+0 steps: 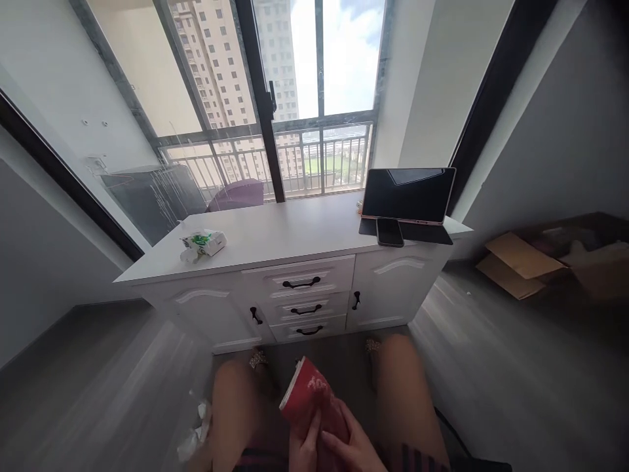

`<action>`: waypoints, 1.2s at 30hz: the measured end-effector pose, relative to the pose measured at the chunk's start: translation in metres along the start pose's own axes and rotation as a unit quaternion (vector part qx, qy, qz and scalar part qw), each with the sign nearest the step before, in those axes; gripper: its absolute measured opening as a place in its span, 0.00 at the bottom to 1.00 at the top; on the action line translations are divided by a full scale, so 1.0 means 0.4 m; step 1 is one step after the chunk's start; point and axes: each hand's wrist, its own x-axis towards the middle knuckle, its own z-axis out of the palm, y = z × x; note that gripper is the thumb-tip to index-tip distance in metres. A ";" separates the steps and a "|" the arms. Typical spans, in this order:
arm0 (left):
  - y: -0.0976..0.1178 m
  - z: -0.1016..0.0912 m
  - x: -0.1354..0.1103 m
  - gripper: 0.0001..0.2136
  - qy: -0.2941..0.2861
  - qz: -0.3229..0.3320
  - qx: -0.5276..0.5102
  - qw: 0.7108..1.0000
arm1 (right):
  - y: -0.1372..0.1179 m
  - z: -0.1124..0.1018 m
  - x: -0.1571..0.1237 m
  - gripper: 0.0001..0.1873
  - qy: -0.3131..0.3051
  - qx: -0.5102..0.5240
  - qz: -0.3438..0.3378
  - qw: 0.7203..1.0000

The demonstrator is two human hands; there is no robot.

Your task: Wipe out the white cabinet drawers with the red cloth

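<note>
A red cloth piece [310, 392] with a pale printed or stitched pattern and a whitish edge is held between my knees, tilted up to the left. My left hand [305, 447] grips its lower left side, the thumb pressed on the cloth. From the right, my right hand [354, 444] wraps round its lower part, with its thumb on the front. Both hands are close together low in the view. The cloth's lower end and some of my fingers are hidden, and I cannot tell what kind of article it is.
Ahead stands a white cabinet [289, 229] with drawers and doors. On it are a tissue pack [204, 244], a tablet [409, 194] on its stand cover and a phone [390, 232]. An open cardboard box [523, 255] lies at right; crumpled white scraps [197, 432] are at lower left.
</note>
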 end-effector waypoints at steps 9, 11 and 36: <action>0.034 0.002 -0.061 0.04 -0.075 -0.106 -0.110 0.985 | -0.110 0.028 -0.070 0.33 -0.014 -0.028 0.005 1.000; 0.037 -0.006 -0.064 0.06 -0.082 -0.115 -0.118 0.983 | -0.109 0.035 -0.084 0.33 -0.021 -0.023 0.005 0.999; 0.007 -0.028 -0.094 0.15 -0.256 -0.213 -0.183 0.925 | -0.041 0.047 -0.071 0.38 0.082 -0.033 -0.002 0.996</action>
